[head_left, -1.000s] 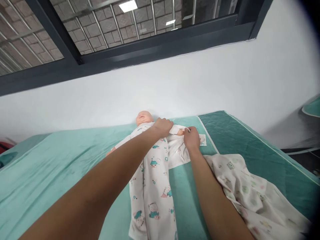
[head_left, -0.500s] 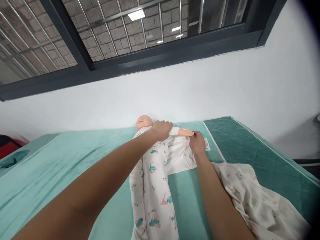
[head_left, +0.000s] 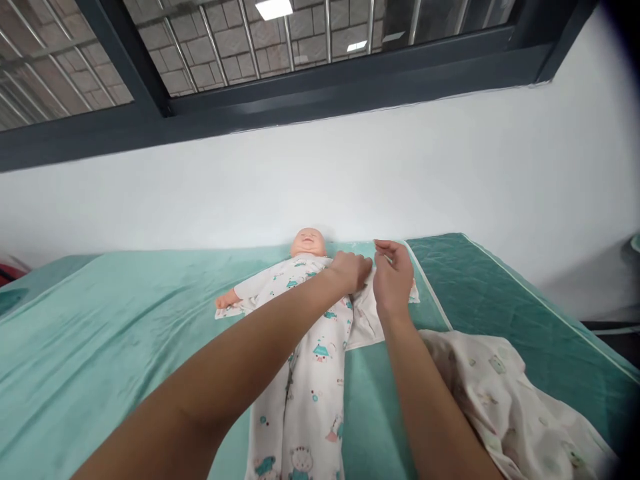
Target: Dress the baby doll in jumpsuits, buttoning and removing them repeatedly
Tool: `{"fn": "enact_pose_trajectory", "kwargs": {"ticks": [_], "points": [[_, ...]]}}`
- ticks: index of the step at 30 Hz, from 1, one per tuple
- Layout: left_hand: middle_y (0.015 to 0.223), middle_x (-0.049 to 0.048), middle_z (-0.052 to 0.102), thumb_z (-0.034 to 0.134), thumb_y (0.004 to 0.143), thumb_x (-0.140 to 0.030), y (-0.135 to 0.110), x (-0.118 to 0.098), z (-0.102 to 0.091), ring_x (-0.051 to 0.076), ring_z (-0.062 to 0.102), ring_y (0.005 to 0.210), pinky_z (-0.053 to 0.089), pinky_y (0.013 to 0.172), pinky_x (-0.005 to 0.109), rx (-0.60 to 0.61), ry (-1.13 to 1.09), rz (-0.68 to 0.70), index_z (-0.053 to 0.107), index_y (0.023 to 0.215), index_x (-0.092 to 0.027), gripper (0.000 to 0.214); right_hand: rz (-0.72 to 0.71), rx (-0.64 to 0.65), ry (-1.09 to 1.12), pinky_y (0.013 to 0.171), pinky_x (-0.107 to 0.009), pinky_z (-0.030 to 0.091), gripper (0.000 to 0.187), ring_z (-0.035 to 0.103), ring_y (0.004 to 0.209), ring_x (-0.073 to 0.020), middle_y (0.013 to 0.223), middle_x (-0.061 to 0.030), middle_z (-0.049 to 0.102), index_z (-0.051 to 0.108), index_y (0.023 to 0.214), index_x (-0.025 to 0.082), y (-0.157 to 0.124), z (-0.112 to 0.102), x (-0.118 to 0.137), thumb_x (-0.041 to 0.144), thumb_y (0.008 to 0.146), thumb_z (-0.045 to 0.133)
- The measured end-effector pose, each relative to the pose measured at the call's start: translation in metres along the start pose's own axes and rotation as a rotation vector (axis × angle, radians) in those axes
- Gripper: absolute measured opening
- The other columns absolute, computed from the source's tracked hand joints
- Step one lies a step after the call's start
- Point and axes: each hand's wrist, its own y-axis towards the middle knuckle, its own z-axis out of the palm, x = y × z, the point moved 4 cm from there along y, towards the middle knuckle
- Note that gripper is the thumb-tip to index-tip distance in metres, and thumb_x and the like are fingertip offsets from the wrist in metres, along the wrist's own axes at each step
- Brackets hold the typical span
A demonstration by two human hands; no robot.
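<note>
A baby doll (head_left: 307, 241) lies on its back on a teal sheet (head_left: 125, 320), head toward the white wall. It wears a white printed sleepsuit (head_left: 305, 373) with its right-hand flap lying unfastened. My left hand (head_left: 351, 272) is closed on the suit's fabric at the doll's chest. My right hand (head_left: 393, 277) hovers just beside it over the loose flap, its fingers bent and pinched together; what they hold is hidden. One doll arm (head_left: 235, 295) stretches out to the left.
A second printed white cloth (head_left: 515, 400) lies crumpled at the lower right. A darker teal pad (head_left: 500, 293) covers the bed's right side. The white wall (head_left: 320, 180) and a dark window frame (head_left: 320, 87) stand right behind the doll's head.
Both hands have moved lower on the doll's chest and closer together. The doll's arm on the right, seen between the hands before, is now hidden. The view has shifted so the doll sits further right.
</note>
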Motion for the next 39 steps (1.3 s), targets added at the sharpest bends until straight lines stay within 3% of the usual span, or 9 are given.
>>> {"fn": "enact_pose_trajectory", "kwargs": {"ticks": [4, 8, 10, 13, 17, 23, 30, 34, 39], "points": [[0.118, 0.0147, 0.066, 0.051, 0.087, -0.029, -0.03, 0.006, -0.008, 0.031, 0.063, 0.107, 0.05, 0.087, 0.045, -0.028, -0.057, 0.004, 0.061, 0.113, -0.015, 0.031, 0.19, 0.111, 0.019, 0.092, -0.036, 0.047, 0.029, 0.062, 0.1, -0.0212, 0.109, -0.0103, 0.066, 0.061, 0.101, 0.017, -0.007, 0.015, -0.023, 0.034, 0.08, 0.053], [0.114, 0.0097, 0.068, 0.051, 0.089, -0.037, -0.091, 0.046, -0.013, 0.028, 0.061, 0.111, 0.048, 0.093, 0.043, -0.268, -0.319, -0.108, 0.065, 0.107, -0.019, 0.029, 0.192, 0.242, -0.066, 0.095, -0.037, 0.045, 0.031, 0.06, 0.106, -0.0221, 0.113, -0.0084, 0.067, 0.062, 0.105, 0.019, -0.022, 0.03, -0.021, 0.039, 0.086, 0.052], [0.123, 0.0064, 0.066, 0.047, 0.093, -0.041, -0.121, 0.07, -0.002, 0.024, 0.059, 0.117, 0.047, 0.099, 0.04, -0.451, -0.549, -0.244, 0.062, 0.115, -0.023, 0.032, 0.163, 0.341, -0.145, 0.096, -0.038, 0.044, 0.032, 0.06, 0.108, -0.0232, 0.116, -0.0072, 0.067, 0.063, 0.109, 0.021, -0.033, 0.041, -0.016, 0.042, 0.089, 0.05], [0.129, 0.0033, 0.064, 0.047, 0.095, -0.039, -0.149, 0.095, 0.03, 0.019, 0.058, 0.119, 0.045, 0.103, 0.033, -0.652, -0.911, -0.401, 0.061, 0.119, -0.025, 0.032, 0.047, 0.479, -0.241, 0.101, -0.041, 0.04, 0.032, 0.057, 0.113, -0.0245, 0.118, -0.0065, 0.067, 0.064, 0.11, 0.023, -0.049, 0.056, -0.008, 0.044, 0.089, 0.052], [0.13, 0.0017, 0.062, 0.052, 0.092, -0.038, -0.155, 0.106, 0.061, 0.018, 0.056, 0.122, 0.043, 0.105, 0.032, -0.738, -1.112, -0.463, 0.063, 0.116, -0.026, 0.028, -0.024, 0.568, -0.259, 0.105, -0.043, 0.037, 0.03, 0.055, 0.118, -0.025, 0.122, -0.0047, 0.066, 0.065, 0.106, 0.025, -0.057, 0.063, -0.006, 0.045, 0.086, 0.061], [0.116, 0.0031, 0.063, 0.054, 0.092, -0.033, -0.153, 0.107, 0.055, 0.018, 0.059, 0.107, 0.049, 0.088, 0.031, -0.833, -1.015, -0.379, 0.062, 0.087, -0.023, 0.014, 0.02, 0.625, -0.297, 0.108, -0.051, 0.032, 0.035, 0.054, 0.122, -0.0264, 0.128, -0.0019, 0.062, 0.06, 0.103, 0.028, -0.059, 0.06, -0.001, 0.047, 0.077, 0.072], [0.072, 0.0031, 0.056, 0.042, 0.098, -0.031, -0.164, 0.094, 0.04, 0.018, 0.049, 0.079, 0.041, 0.076, 0.036, -0.974, -0.55, -0.25, 0.048, 0.066, -0.021, 0.034, -0.138, 0.737, -0.282, 0.111, -0.051, 0.03, 0.03, 0.049, 0.129, -0.0253, 0.136, -0.0006, 0.056, 0.058, 0.107, 0.031, -0.07, 0.063, 0.01, 0.045, 0.082, 0.068], [0.061, 0.0006, 0.047, 0.039, 0.1, -0.034, -0.166, 0.091, 0.039, 0.016, 0.044, 0.067, 0.037, 0.068, 0.034, -0.978, -0.519, -0.236, 0.037, 0.06, -0.021, 0.042, -0.235, 0.781, -0.268, 0.114, -0.049, 0.026, 0.021, 0.041, 0.137, -0.025, 0.143, -0.0012, 0.05, 0.058, 0.098, 0.029, -0.075, 0.064, 0.015, 0.045, 0.085, 0.065], [0.055, -0.0006, 0.042, 0.037, 0.1, -0.037, -0.167, 0.09, 0.041, 0.015, 0.042, 0.061, 0.035, 0.065, 0.033, -0.981, -0.537, -0.257, 0.032, 0.056, -0.021, 0.048, -0.347, 0.765, -0.29, 0.113, -0.047, 0.027, 0.018, 0.044, 0.133, -0.0248, 0.137, -0.004, 0.054, 0.057, 0.086, 0.026, -0.076, 0.062, 0.02, 0.043, 0.091, 0.058]]}}
